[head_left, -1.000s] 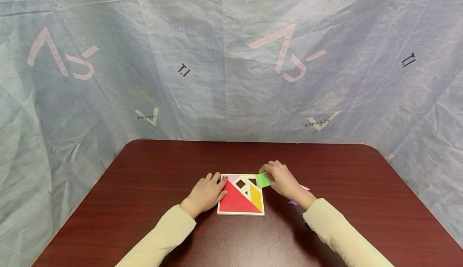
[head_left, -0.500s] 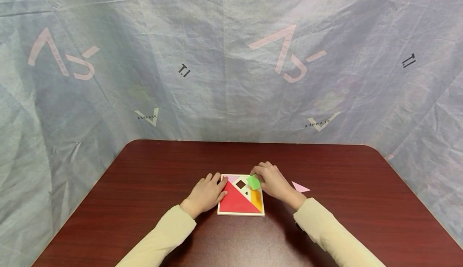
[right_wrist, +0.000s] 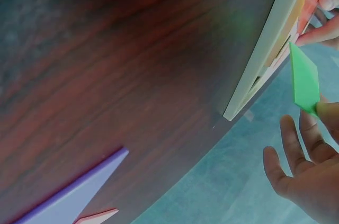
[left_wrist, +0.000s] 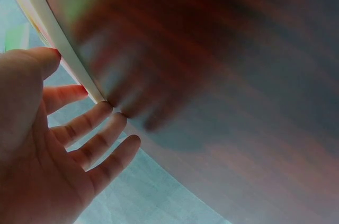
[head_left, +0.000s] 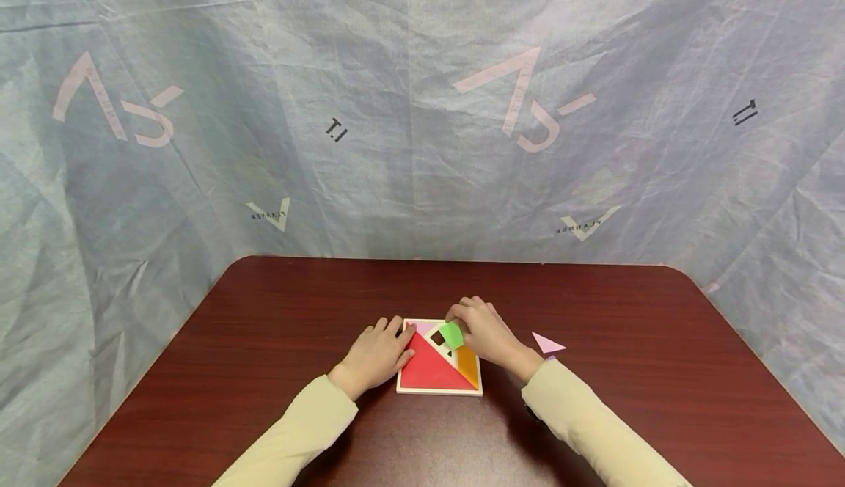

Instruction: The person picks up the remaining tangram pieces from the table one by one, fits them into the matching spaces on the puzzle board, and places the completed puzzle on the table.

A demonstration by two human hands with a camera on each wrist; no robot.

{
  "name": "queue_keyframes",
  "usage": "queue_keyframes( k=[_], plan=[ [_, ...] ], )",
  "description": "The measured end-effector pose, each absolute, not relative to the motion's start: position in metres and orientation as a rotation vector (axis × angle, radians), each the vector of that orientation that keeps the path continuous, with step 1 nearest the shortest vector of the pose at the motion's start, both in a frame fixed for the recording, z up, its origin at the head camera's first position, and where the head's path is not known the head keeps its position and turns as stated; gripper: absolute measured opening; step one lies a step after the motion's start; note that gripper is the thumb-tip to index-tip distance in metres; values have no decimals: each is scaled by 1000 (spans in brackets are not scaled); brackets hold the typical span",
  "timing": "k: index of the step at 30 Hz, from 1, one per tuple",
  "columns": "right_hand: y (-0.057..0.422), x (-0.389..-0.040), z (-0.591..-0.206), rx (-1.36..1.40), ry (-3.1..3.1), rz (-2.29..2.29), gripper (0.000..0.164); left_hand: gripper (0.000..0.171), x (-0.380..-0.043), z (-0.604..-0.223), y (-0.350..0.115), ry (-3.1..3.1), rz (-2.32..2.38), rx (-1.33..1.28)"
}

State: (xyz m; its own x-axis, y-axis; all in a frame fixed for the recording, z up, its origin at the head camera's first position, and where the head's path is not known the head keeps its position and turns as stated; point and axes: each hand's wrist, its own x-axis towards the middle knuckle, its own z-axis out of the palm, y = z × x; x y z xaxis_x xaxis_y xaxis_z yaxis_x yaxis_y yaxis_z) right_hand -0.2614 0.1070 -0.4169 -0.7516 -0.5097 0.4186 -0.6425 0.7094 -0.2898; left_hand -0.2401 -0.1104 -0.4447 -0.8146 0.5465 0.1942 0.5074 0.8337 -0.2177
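Observation:
A white-framed tangram board (head_left: 439,392) lies on the table, holding a large red triangle (head_left: 429,367), a yellow piece (head_left: 468,367) and a pink piece (head_left: 422,326) at the top left. My left hand (head_left: 376,352) rests at its left side, fingers extended, with thumb and index over the red triangle. In the left wrist view, fingertips (left_wrist: 119,121) line up along the board's edge. My right hand (head_left: 490,334) pinches a green square tangram piece (right_wrist: 305,80) between thumb and fingers, tilted just above the board's upper right. A dark square recess (head_left: 437,338) shows beside it.
Right of the board, a loose pink triangle (head_left: 548,342) lies on the dark red wooden table (head_left: 317,289). Close to it is a purple piece (right_wrist: 77,189), mostly hidden by the right sleeve in the head view. A grey printed cloth (head_left: 409,179) hangs behind the table.
My right hand has carried the green square left, from the board's right edge to over its upper part. The loose pink triangle has come into view behind the wrist. The left hand stays put.

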Motion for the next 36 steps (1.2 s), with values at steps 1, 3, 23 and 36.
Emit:
queue_keyframes(
  k=[1, 3, 23, 36],
  plan=[
    [106, -261, -417, 900, -2622, 613, 20, 43, -240, -445, -110, -2767, 227, -808],
    [104, -262, -416, 893, -2645, 616, 20, 42, -240, -446, -110, -2765, 227, -808],
    [86, -269, -414, 869, -2785, 617, 26, 43, -241, -444, -110, -2780, 222, -803],
    [80, -275, -415, 849, -2845, 596, 24, 42, -240, -444, -110, -2759, 224, -805]
  ],
)
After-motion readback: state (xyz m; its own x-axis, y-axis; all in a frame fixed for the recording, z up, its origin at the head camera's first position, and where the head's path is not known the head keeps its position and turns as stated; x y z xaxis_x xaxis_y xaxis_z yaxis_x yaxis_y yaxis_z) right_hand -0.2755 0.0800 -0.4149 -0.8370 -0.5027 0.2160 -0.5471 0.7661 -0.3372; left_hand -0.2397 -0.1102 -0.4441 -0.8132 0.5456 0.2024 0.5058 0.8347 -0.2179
